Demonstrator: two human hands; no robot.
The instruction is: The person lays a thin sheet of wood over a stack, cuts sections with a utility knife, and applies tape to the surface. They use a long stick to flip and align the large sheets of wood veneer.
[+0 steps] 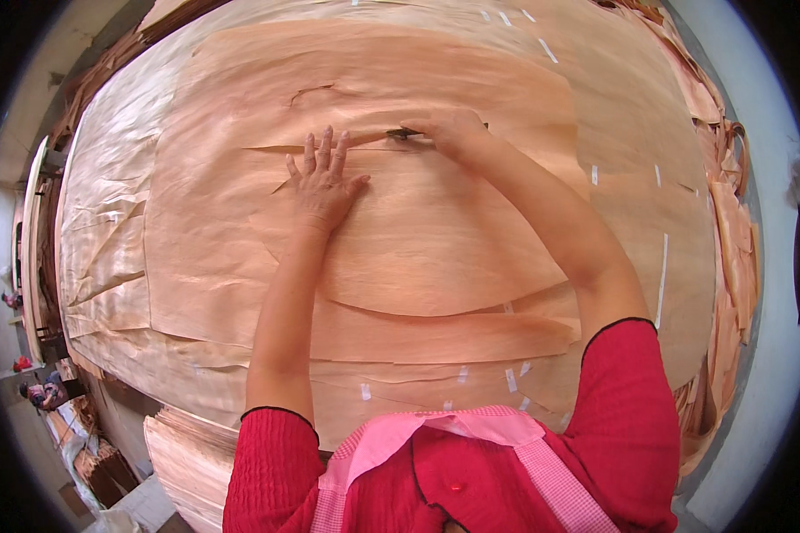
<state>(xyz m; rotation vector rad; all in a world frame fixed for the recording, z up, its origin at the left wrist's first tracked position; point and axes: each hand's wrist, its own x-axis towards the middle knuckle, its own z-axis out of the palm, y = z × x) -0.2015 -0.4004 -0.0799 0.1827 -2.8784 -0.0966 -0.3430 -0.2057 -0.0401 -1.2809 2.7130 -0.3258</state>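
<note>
Fingers (pixel 316 155) of our left hand (pixel 322 191) spread flat on the veneer sheet (pixel 418 240).
Just right, our right hand (pixel 449 129) pinches what looks like a small dark blade (pixel 404 134) along the split (pixel 276 147).

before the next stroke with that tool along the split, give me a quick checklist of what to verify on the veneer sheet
1. Left hand flat on the top veneer sheet, fingers spread: ok.
2. Right hand closed on the small dark tool: ok.
3. Tool tip at the long split: ok.
4. Left fingers apart from the tool tip: not ok, they lie close beside it.
5. Sheet lying flat: not ok, a second crack shows above the split.
6. What kind of tool it is: cannot tell, mostly hidden.
</note>
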